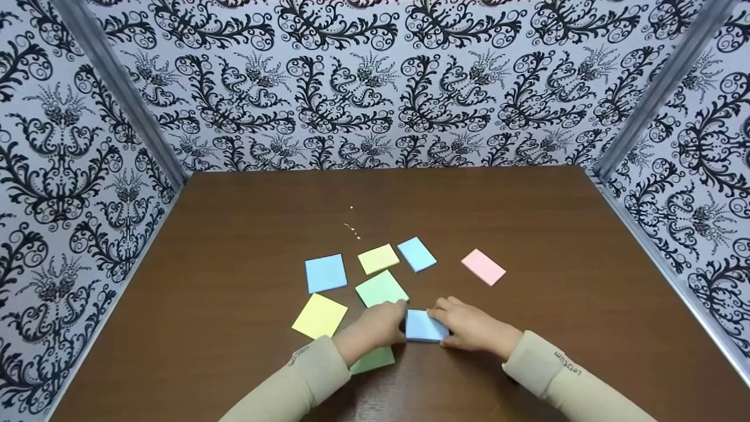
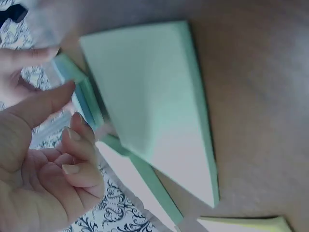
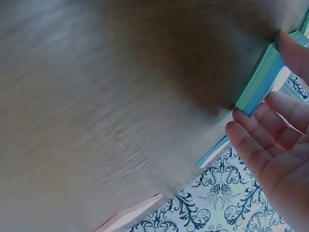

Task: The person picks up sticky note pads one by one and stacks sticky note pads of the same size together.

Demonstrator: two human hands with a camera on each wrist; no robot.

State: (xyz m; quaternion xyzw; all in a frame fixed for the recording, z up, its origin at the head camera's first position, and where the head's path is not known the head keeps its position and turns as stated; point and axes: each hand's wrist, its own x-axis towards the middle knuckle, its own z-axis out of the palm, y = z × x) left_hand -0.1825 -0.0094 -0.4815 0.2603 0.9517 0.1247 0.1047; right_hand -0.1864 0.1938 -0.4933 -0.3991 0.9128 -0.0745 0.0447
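A small stack of sticky note pads [image 1: 426,326] stands on the table between the two hands, a blue pad on top and green ones beneath. My right hand [image 1: 472,326] grips its right side, thumb at the near edge and fingers at the far edge. At the left side, my left hand [image 1: 379,326] has curled fingers and thumb right at the stack's edge. The right wrist view shows the stack's layered green and blue edges [image 3: 260,79] against the thumb and fingertips. A green pad [image 1: 374,360] lies partly hidden under the left forearm.
Left of the stack lie a green pad [image 1: 382,288], a yellow pad [image 1: 320,316] and a blue pad [image 1: 326,274]. Farther back are a small yellow pad [image 1: 378,259], a light blue pad [image 1: 417,254] and a pink pad [image 1: 483,267]. Patterned walls [image 1: 363,88] enclose the brown table [image 1: 556,234].
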